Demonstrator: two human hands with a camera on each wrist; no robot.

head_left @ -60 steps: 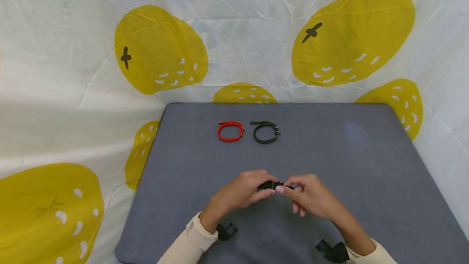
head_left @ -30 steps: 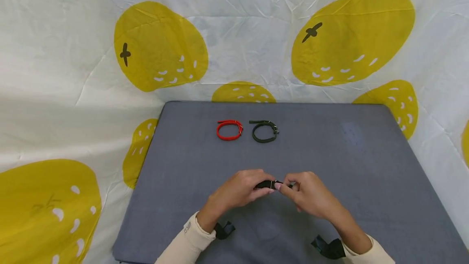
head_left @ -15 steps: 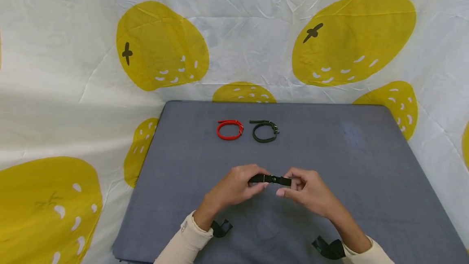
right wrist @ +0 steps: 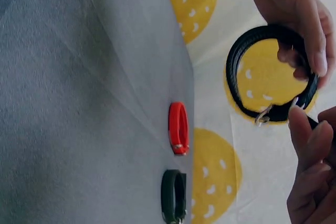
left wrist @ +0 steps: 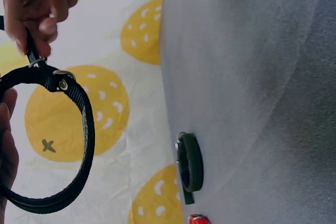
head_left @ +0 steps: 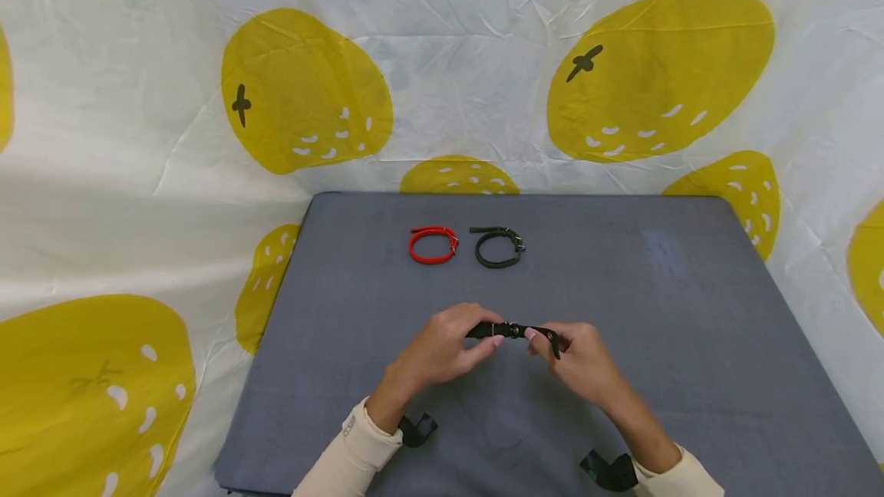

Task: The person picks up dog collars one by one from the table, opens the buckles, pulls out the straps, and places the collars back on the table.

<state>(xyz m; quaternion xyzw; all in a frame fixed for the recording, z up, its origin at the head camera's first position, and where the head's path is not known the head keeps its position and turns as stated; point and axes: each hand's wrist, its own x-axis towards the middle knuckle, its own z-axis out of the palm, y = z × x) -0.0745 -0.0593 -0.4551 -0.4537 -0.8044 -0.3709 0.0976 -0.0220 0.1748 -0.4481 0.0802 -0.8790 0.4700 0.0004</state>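
Observation:
A black buckled collar [left wrist: 90, 124], closed into a loop, is held up over the near half of the table. My left hand [head_left: 449, 343] grips one side of the loop between thumb and fingers. Close to the metal buckle [left wrist: 63, 84], my right hand [head_left: 576, 359] pinches the strap, and the loose strap end [head_left: 552, 340] sticks out past the thumb. In the left wrist view the tail runs up from a metal keeper into the right fingertips [left wrist: 42, 48]. The right wrist view shows the loop hanging round, with the left thumb [right wrist: 317, 59] across its side.
A red collar [head_left: 432, 245] and a dark green collar [head_left: 499, 248] lie side by side toward the back of the grey table [head_left: 359, 290]. Behind stands a white cloth [head_left: 470, 83] printed with yellow fruit. Dark straps hang at both wrists.
Both hands and the black collar have moved slightly away from me. The right thumb came off the strap half a second ago and now presses it again, with the strap end bent toward me.

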